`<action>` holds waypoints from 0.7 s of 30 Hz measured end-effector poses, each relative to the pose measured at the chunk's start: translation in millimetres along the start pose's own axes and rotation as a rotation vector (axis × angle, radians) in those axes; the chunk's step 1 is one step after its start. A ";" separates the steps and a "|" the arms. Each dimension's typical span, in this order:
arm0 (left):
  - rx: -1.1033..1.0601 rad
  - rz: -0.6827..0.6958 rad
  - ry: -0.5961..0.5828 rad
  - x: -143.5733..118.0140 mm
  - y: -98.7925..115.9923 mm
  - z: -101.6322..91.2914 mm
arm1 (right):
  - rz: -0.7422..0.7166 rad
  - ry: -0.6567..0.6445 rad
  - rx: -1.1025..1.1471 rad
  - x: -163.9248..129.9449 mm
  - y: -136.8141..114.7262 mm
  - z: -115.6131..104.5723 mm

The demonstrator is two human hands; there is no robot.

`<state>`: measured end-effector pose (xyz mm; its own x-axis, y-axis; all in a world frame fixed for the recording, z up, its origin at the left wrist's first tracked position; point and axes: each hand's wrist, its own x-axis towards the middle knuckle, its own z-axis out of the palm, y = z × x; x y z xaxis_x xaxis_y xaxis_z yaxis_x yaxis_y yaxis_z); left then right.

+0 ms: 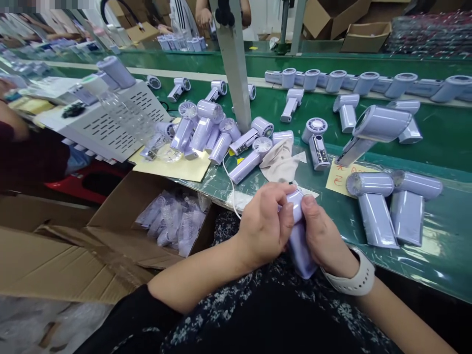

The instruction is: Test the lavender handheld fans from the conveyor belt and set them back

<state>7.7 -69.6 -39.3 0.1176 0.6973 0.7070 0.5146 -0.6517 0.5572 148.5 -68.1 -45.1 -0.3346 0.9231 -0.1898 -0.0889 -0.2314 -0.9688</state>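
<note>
Black patterned top [273, 314] is closest, below the rag [280, 161] on the green bench [438, 265]. Held fan [300, 248], lilac & tilted, is also below the rag, over the lap, btwn both hands. L hand [265, 223]: fingers curled, thumb + fingertips pinching the fan's upper end; can't tell exact contact, partly hidden. R hand [324, 236]: wrapped round the other side, thumb pressed nr the top; white watch strap [352, 278] on that wrist.

Just L of rag: pile of fans [202, 130], some on a cream sheet [186, 170]. White cord [233, 189] runs down L of rag. Farther L: white slotted metal case [118, 115]. Lower L of rag: open cardboard box [114, 206] w/ bagged fans [169, 219].

R of rag: single fan w/ dark handle panel [319, 152], then yellow note w/ red marks [334, 179] & big leaning fan [387, 123]. Lower R of rag: pair of fans [378, 216] side by side, lying on bench.

Behind rag, slightly L: grey post [238, 64]. Beyond, R: row of fans [335, 81]. Well behind rag: co-worker's hand [204, 18].
</note>
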 end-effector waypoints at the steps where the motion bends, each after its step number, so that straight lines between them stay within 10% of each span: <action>1: -0.040 -0.046 -0.002 1.7 -1.4 -0.8 | -0.007 -0.015 0.005 -1.5 -4.1 -0.3; 9: -0.208 -0.472 -0.122 26.1 -10.9 -16.3 | 0.209 -0.180 0.347 -17.2 -13.9 2.8; 21: -0.315 -0.471 -0.128 33.0 -28.7 -34.7 | 0.276 -0.210 0.558 -21.0 -24.5 0.4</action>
<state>-32.6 -38.2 -16.9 0.0487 0.9514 0.3040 0.2607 -0.3060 0.9157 157.3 -81.9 -17.2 -0.5859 0.7405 -0.3292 -0.4280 -0.6277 -0.6502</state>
